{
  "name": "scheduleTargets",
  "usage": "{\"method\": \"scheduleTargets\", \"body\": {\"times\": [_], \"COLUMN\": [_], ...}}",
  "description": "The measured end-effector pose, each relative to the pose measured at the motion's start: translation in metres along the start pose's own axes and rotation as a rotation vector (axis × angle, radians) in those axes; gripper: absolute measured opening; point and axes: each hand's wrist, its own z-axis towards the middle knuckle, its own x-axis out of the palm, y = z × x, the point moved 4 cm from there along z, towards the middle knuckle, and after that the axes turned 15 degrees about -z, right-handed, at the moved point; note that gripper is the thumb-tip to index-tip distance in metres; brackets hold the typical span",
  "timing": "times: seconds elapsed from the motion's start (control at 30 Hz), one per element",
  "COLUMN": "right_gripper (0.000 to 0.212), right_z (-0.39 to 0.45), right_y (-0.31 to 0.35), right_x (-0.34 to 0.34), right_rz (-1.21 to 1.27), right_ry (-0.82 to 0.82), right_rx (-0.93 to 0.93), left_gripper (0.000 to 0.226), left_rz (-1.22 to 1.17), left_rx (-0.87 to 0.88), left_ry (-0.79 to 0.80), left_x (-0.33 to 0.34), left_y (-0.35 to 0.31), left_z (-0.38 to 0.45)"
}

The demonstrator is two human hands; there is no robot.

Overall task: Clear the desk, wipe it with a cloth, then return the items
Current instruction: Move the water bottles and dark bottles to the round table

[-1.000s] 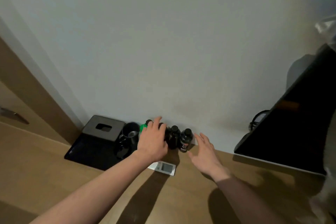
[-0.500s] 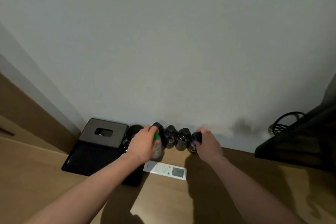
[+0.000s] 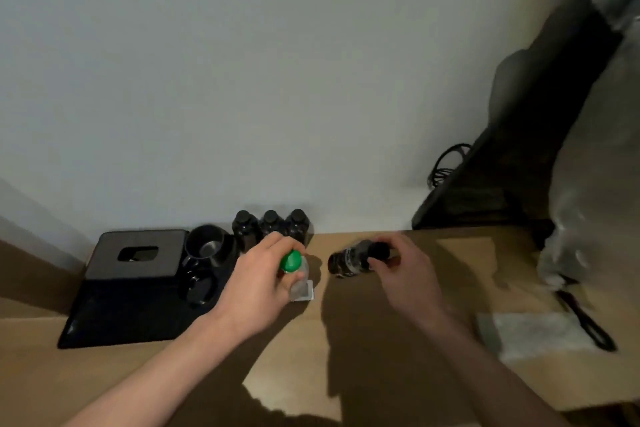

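My left hand (image 3: 258,279) grips a clear bottle with a green cap (image 3: 290,261), lifted off the wooden desk (image 3: 381,374). My right hand (image 3: 403,270) holds a dark bottle (image 3: 349,260) by its cap end, tilted on its side above the desk. Three dark bottles (image 3: 270,224) stand in a row against the wall behind my hands. A white remote (image 3: 306,289) lies under my left hand, mostly hidden. A pale cloth (image 3: 533,331) lies flat on the desk at the right.
A black tray (image 3: 114,322) at the left carries a black tissue box (image 3: 135,255) and a black mug (image 3: 207,244). A dark slanted screen (image 3: 512,163) with cables stands at the right. A black strap (image 3: 585,321) lies beside the cloth.
Both hands have closed on bottles at the wall and drawn them toward me, off the row. The dark bottle now lies tilted in my right hand.
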Motion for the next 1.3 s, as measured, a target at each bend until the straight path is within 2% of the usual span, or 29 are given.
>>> {"method": "scheduleTargets", "body": {"times": [0.17, 0.43, 0.57, 0.77, 0.93, 1.1, 1.2, 1.3], "right_gripper": [0.031, 0.026, 0.028, 0.03, 0.032, 0.039, 0.033, 0.034], "right_z": [-0.1, -0.273, -0.358, -0.464, -0.528, -0.566, -0.585, -0.603], "right_y": [-0.053, -0.178, -0.242, -0.319, -0.379, -0.434, -0.478, -0.53], "right_x": [-0.051, -0.129, -0.163, -0.22, -0.264, -0.307, -0.338, -0.367], "right_rz": [0.018, 0.003, 0.04, 0.086, 0.213, 0.233, 0.09, 0.021], "right_ry": [-0.051, -0.121, -0.245, -0.325, -0.447, -0.683, -0.605, -0.629], "right_rx": [0.095, 0.345, 0.399, 0.567, 0.654, 0.652, 0.67, 0.693], "left_gripper": [0.034, 0.036, 0.037, 0.037, 0.035, 0.033, 0.032, 0.031], "left_rz": [0.003, -0.023, -0.029, -0.015, -0.016, -0.015, -0.02, -0.037], "left_rx": [0.109, 0.26, 0.346, 0.456, 0.517, 0.573, 0.603, 0.576], "left_ry": [0.144, 0.334, 0.426, 0.588, 0.672, 0.731, 0.745, 0.77], "left_x": [0.06, 0.201, 0.271, 0.369, 0.442, 0.515, 0.561, 0.613], "left_y": [-0.068, -0.191, -0.258, -0.354, -0.424, -0.481, -0.513, -0.545], "left_z": [-0.015, -0.089, -0.131, -0.181, -0.208, -0.223, -0.23, -0.233]}}
